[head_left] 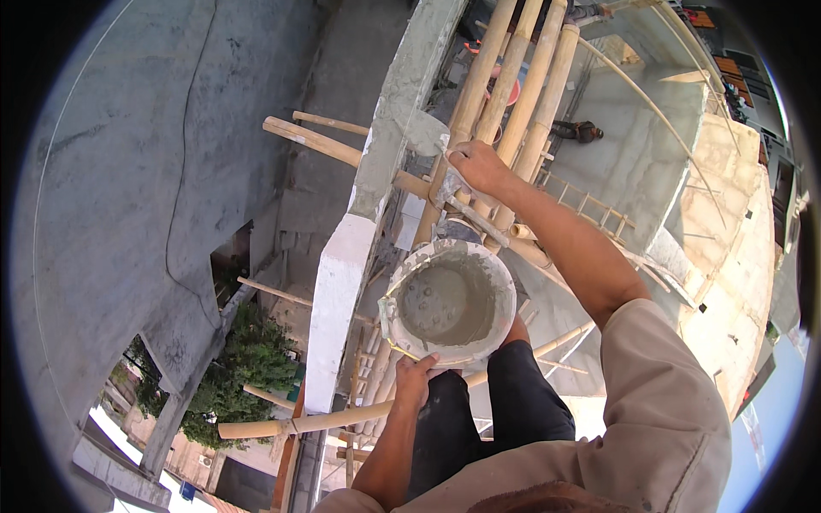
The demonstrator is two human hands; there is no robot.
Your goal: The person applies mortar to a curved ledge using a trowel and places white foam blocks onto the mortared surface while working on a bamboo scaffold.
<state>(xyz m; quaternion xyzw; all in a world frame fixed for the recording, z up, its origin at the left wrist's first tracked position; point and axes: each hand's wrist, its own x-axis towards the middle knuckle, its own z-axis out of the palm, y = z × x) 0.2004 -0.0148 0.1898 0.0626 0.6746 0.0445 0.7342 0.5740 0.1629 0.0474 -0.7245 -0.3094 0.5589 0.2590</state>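
In the head view my left hand grips the lower rim of a pale bucket, which holds wet grey mortar and is tilted toward me above my legs. My right hand is closed on the handle of a trowel, reaching up beside a narrow concrete ledge. The trowel's grey-coated blade lies against the freshly coated upper part of that ledge. The ledge's lower part is white.
Bamboo scaffold poles run beside and below me, with crosspieces jutting leftward. A grey wall with a hanging cable fills the left. Far below are a tree and, at right, another person in dark clothing.
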